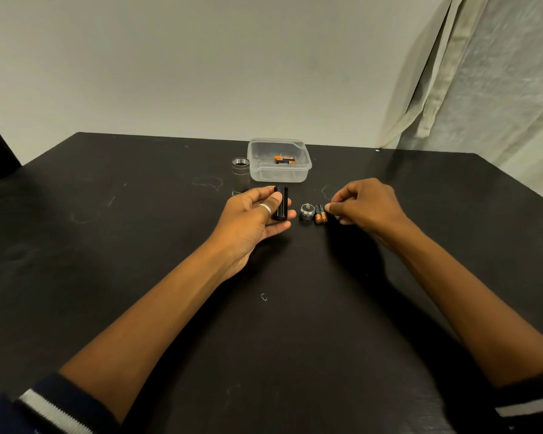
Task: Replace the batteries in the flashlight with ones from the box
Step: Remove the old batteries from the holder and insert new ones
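A black bench (138,277) fills the lower frame, its top scuffed with pale marks, set against a plain wall (201,57) with a pale curtain (483,73) hanging at the right. Two bare forearms reach in from dark sleeves with white stripes.

At the far middle sits a clear plastic box (279,173), lid off, holding a few batteries (284,159) with orange and dark wrappers; any printing on them is too small to read. Just left of the box stands the grey flashlight body (240,175), upright, its threaded open end facing up.

The left hand (254,217), a silver ring on its thumb, holds a black battery holder (281,203), fingers curled round it from behind and the thumb pressed on its front. The holder's long axis runs roughly away from the camera, tilted slightly up at the far end.

The right hand (365,206) hovers low over the bench with its fingers pinched narrow at the tips; whether they grip something cannot be told.

Between the hands, on the bench, lies the silver end cap (307,212), spring facing up. Just beside it lie two small cells (320,213), side by side and touching, dark with copper ends toward the camera, their long axes pointing away. No brand name is legible.
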